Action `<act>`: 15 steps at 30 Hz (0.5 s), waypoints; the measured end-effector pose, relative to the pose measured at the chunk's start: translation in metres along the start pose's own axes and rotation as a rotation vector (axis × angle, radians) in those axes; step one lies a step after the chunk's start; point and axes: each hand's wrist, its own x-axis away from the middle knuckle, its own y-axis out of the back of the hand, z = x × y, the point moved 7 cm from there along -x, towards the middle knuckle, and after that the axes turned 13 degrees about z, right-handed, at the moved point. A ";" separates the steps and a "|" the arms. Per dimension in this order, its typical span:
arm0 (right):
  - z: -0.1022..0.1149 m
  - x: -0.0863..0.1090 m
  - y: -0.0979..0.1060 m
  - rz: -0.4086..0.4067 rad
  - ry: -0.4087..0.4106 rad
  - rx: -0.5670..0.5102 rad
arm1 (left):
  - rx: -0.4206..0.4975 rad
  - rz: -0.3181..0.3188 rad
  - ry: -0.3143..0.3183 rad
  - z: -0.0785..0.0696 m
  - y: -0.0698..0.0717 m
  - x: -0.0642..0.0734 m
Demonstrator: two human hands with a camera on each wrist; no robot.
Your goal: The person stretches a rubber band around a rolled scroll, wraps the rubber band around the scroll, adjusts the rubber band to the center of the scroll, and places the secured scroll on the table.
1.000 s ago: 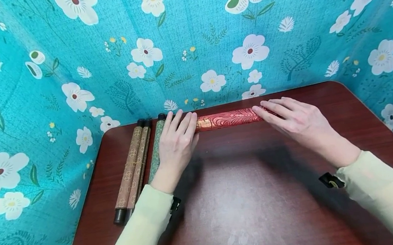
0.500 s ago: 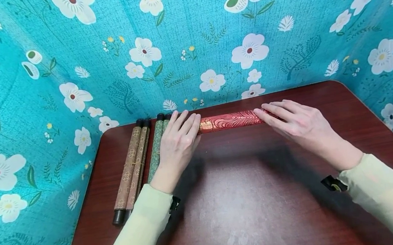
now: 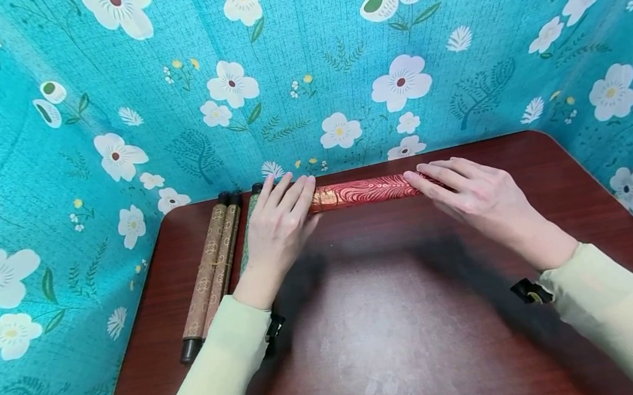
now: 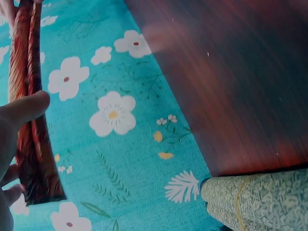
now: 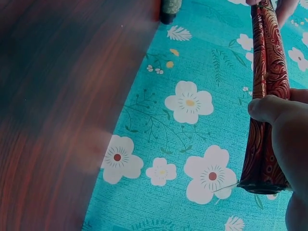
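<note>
A red scroll (image 3: 375, 190) with a wavy raised pattern and a gold band toward its left side stretches between my two hands near the table's back edge. Two rolls lie side by side along its length, as the right wrist view shows of the scroll (image 5: 269, 72). My left hand (image 3: 278, 230) grips its left end, fingers over the top and thumb (image 4: 33, 105) across the near face. At the other end my right hand (image 3: 479, 198) holds it the same way, its thumb (image 5: 267, 108) laid over the seam. Both ends are hidden by the hands in the head view.
Two brown scrolls (image 3: 204, 288) with dark knobs lie lengthwise at the table's left. Beside them, partly behind my left hand, lie green scrolls (image 4: 269, 199). A blue flowered cloth (image 3: 341, 93) rises along the back and sides of the dark red table (image 3: 375, 332).
The red scroll and both hands shift slightly right and then back left, with the grip unchanged. My left hand now covers more of the green scrolls.
</note>
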 end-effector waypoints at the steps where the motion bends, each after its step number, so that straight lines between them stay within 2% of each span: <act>1: 0.000 0.000 0.000 -0.006 0.001 0.000 | 0.000 0.008 0.006 0.001 0.000 0.000; 6: 0.001 0.002 0.000 -0.014 0.011 0.007 | 0.010 0.044 0.000 0.000 -0.002 0.001; 15: 0.002 0.006 -0.003 0.003 0.012 0.009 | 0.047 0.064 -0.030 -0.009 -0.008 0.000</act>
